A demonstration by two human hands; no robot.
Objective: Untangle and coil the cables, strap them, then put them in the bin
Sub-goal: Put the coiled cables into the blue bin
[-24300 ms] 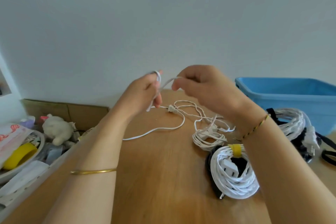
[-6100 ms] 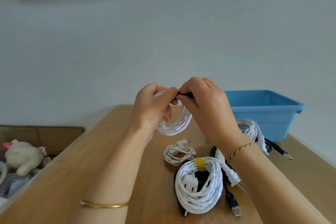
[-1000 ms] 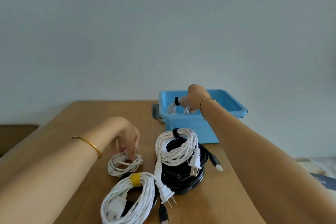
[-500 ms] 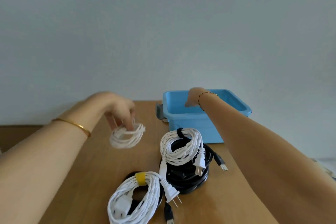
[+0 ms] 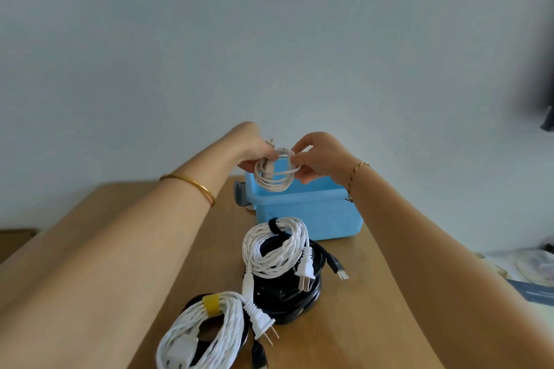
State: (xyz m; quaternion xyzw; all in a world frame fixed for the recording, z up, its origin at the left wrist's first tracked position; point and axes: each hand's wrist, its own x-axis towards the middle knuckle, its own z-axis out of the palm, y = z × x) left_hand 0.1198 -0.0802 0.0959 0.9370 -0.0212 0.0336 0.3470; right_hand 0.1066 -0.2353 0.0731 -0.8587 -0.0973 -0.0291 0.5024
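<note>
Head view: we see the left hand gripping one side of a small white cable coil, fingers curled round its loops, while the right hand pinches the opposite side between thumb and fingertips. The coil hangs between the two hands, raised in the air above the near left part of the blue bin; we cannot make out a strap on it. A gold bangle sits on the left forearm and a thin bracelet on the right wrist.

Nearer to us on the wooden table, just in front of the bin, a white twisted cable bound with a black strap rests on top of a black cable coil. Closest to us lies a second white twisted cable with a yellow strap, its plug touching the black coil's edge.
</note>
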